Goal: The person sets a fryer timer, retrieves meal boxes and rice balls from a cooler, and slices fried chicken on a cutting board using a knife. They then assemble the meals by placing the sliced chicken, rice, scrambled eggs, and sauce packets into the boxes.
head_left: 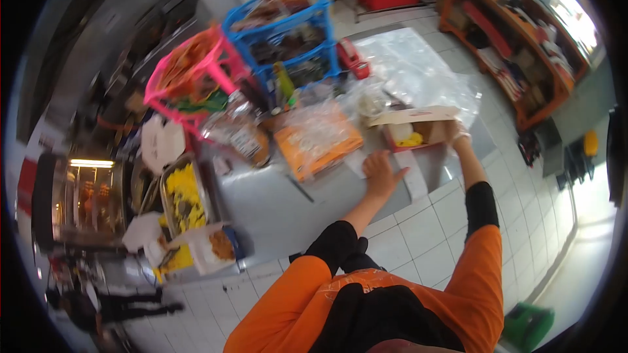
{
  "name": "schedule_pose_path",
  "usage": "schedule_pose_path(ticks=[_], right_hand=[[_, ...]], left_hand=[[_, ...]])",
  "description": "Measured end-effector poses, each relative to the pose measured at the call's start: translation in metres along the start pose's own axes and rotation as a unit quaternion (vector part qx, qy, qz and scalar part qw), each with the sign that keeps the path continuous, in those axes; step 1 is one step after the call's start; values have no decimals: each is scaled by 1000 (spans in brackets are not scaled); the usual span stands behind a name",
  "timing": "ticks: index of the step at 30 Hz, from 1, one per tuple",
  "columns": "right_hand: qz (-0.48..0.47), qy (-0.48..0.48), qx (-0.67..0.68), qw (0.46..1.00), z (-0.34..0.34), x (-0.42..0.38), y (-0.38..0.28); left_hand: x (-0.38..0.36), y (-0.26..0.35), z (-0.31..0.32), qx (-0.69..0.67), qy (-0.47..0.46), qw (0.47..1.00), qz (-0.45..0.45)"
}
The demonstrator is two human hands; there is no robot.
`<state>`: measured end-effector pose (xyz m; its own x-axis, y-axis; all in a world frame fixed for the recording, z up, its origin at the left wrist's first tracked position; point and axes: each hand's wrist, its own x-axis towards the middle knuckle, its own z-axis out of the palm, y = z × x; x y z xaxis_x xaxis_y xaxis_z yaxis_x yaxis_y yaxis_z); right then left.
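An open cardboard food box (418, 137) stands near the right end of the metal table. Inside it are some yellow food (410, 139) and a pale rounded item I cannot make out. At the box's right side is my right hand (457, 132), closed on its edge; the fingers are partly hidden, and something like a clear plastic glove covers them. My left hand (381, 173) is left of the box, over the table's near edge, thumb stretched out and the other fingers loosely bent. I see nothing in it. Below it lies a white paper strip (411, 176).
Orange packs in plastic (317, 140) lie left of the box. Behind stand a pink basket (190, 78) and a blue tiered rack (281, 33). Clear plastic sheets (418, 59) cover the far right corner. A tray of yellow food (186, 196) and open boxes occupy the left end.
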<state>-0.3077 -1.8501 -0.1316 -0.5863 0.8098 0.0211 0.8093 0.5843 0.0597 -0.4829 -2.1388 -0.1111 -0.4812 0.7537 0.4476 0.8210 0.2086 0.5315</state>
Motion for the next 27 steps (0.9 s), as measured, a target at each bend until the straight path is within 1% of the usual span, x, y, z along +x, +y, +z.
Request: schedule_pose_path(ticks=[1, 2, 3, 4, 5, 6, 7, 8, 9, 10, 11, 12, 13, 14, 15, 17, 20, 21, 23, 24, 25, 26, 27], right_hand=[[-13, 130, 70, 989, 87, 24, 47], [-9, 180, 132, 975, 81, 11, 50], [55, 100, 11, 993, 46, -4, 30], [54, -69, -49, 995, -39, -12, -16], [67, 125, -93, 986, -34, -34, -27], [84, 204, 39, 975, -83, -65, -76], [109, 274, 173, 940, -132, -99, -136], [51, 283, 316, 904, -135, -118, -175], [-3, 283, 453, 845, -129, -135, -205], [-71, 275, 455, 844, -100, -153, -232], [-14, 137, 527, 838, -70, -175, -272], [-130, 87, 487, 859, -74, -193, -315], [-168, -24, 527, 833, -123, -214, -371], [-235, -91, 515, 820, -118, -224, -416], [-261, -226, 507, 790, -138, -238, -459], [-403, -313, 358, 782, -144, -246, -536], [-440, -365, 176, 802, -189, -252, -617], [-428, -353, 158, 817, -188, -251, -630], [-399, -334, 125, 845, -160, -240, -642], [-370, -269, 112, 882, -111, -229, -628], [-381, -199, 96, 898, -82, -217, -604], [-426, -173, 22, 888, -71, -202, -579], [-384, -168, -17, 908, -60, -190, -560]], left_hand=[[-5, -4, 1, -87, 8, 996, 31], [-12, -1, -12, -122, -7, 990, 65], [-15, 7, -51, -140, -69, 983, 97], [-25, 8, -83, -108, -41, 982, 152], [-35, 0, -119, -96, -31, 982, 162], [-47, -15, -156, -86, -24, 980, 176], [-60, -35, -191, -40, 15, 990, 131], [-73, -57, -228, 6, 54, 994, 93], [-89, -87, -261, 52, 84, 995, 22], [-101, -110, -298, 113, 121, 983, -79], [-128, -153, -324, 160, 168, 961, -153], [-150, -185, -359, 115, 200, 942, -242], [-180, -217, -385, 223, 248, 896, -294], [-205, -240, -411, 251, 277, 855, -359], [-228, -262, -436, 275, 303, 810, -420], [-272, -320, -481, 297, 319, 749, -500], [-312, -399, -548, 315, 363, 696, -534], [-322, -424, -573, 287, 352, 713, -534], [-335, -472, -616, 232, 323, 748, -531], [-329, -483, -631, 172, 284, 763, -555], [-317, -485, -648, 109, 243, 772, -578], [-310, -494, -657, 44, 200, 776, -597], [-321, -525, -658, 113, 179, 813, -542]])
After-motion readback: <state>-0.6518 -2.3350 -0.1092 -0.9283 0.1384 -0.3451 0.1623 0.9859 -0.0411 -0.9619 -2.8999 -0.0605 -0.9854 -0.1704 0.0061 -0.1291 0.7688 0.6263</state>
